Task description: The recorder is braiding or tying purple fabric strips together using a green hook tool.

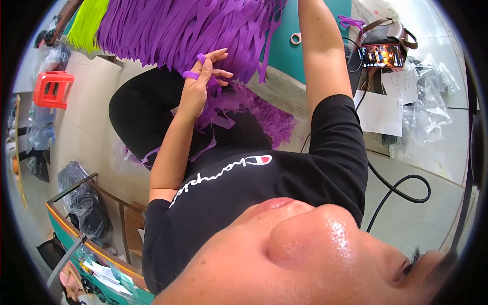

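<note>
My left hand (203, 79) is beside the near edge of a thick layer of purple rubbery straps (178, 33). Its thumb and fingers are closed on a purple strap (190, 75), whose looped ends stick out past the thumb. Thin purple scraps (272, 119) lie in a heap below that hand, over and beside my black-clad leg. My right forearm (325, 56) reaches over the green table, and its hand is beyond the top edge of the picture. A pale pink ring-shaped handle (296, 38) lies on the table left of that forearm.
Bright green straps (87, 25) adjoin the purple ones. To the right are a lit phone (382, 55), a brown-strapped bag (409, 38), papers (384, 114), clear plastic bags (427, 112) and a black cable (406, 178). A red stool (53, 89) stands at the left.
</note>
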Action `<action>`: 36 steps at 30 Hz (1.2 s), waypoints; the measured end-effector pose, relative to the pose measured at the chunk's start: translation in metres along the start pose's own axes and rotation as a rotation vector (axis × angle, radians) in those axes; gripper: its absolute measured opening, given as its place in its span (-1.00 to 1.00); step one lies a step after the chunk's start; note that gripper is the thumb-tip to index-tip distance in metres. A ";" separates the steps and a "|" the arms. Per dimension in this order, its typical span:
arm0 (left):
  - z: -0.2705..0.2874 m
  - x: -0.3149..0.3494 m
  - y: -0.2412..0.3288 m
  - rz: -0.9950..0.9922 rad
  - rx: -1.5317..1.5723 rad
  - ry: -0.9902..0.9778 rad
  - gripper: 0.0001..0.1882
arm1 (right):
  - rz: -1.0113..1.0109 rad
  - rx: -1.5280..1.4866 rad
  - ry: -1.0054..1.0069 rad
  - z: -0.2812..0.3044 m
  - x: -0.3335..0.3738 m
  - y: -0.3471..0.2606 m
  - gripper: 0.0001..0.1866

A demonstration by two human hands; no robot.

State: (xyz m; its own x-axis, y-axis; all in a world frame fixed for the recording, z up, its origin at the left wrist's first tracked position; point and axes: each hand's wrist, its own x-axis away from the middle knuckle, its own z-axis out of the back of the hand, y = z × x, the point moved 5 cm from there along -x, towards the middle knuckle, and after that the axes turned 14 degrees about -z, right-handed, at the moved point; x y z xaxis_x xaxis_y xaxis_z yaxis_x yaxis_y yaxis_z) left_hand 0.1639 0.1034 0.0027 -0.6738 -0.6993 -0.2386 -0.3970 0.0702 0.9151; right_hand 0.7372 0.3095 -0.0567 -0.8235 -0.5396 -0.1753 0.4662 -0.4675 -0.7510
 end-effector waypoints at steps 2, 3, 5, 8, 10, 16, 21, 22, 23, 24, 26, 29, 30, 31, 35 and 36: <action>-0.010 -0.001 0.009 -0.030 0.009 -0.039 -0.52 | 0.136 0.434 -0.013 0.034 -0.031 0.007 -0.62; -0.002 0.002 0.008 -0.020 -0.011 -0.008 -0.53 | 0.142 0.420 -0.045 0.012 -0.017 0.000 -0.62; 0.032 0.020 0.008 0.023 -0.087 0.137 -0.54 | 0.152 0.496 0.022 -0.062 0.061 -0.043 -0.71; 0.022 0.017 0.008 0.016 -0.059 0.117 -0.54 | 0.063 0.641 0.180 -0.003 0.059 -0.021 -0.73; 0.018 0.016 0.011 0.004 -0.079 0.092 -0.52 | -0.108 0.300 -0.469 0.012 0.057 -0.004 -0.70; 0.016 0.018 0.011 0.008 -0.078 0.089 -0.52 | -0.403 0.735 -0.368 -0.034 0.070 0.007 -0.74; 0.014 0.019 0.006 0.009 -0.034 0.086 -0.50 | -0.354 0.664 -0.252 -0.017 0.059 -0.004 -0.81; 0.017 0.021 0.005 0.012 -0.029 0.092 -0.49 | -0.344 0.663 -0.272 -0.023 0.072 -0.012 -0.81; 0.021 0.025 0.004 0.019 -0.042 0.117 -0.49 | -0.097 0.803 -0.147 -0.030 0.086 -0.032 -0.82; 0.019 0.025 0.004 0.021 -0.028 0.108 -0.49 | 0.145 0.934 0.006 -0.025 0.092 -0.051 -0.82; 0.015 0.027 0.003 0.022 -0.009 0.094 -0.49 | -0.056 0.756 0.054 -0.007 0.092 -0.072 -0.80; 0.016 0.031 0.001 -0.004 -0.008 0.054 -0.49 | -0.136 0.405 -0.074 -0.005 0.105 -0.093 -0.78; 0.012 0.030 0.002 0.019 0.027 0.028 -0.50 | -0.116 0.411 0.011 0.005 0.100 -0.092 -0.77; 0.008 0.028 0.004 0.042 0.062 0.002 -0.52 | -0.094 0.417 0.095 0.016 0.095 -0.089 -0.74; -0.004 0.021 0.037 0.089 0.187 0.004 -0.51 | 0.613 0.545 0.520 0.055 0.117 -0.114 -0.57; 0.016 0.035 0.047 0.089 0.273 0.046 -0.46 | 0.260 -0.032 0.156 0.033 0.196 -0.175 -0.57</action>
State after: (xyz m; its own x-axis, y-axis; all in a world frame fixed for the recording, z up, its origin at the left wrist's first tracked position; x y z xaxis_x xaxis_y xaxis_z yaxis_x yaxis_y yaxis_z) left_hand 0.1118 0.0937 0.0322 -0.6870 -0.7128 -0.1412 -0.4950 0.3169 0.8090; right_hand 0.5050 0.2621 0.0611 -0.7184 -0.5230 -0.4586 0.6600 -0.3043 -0.6869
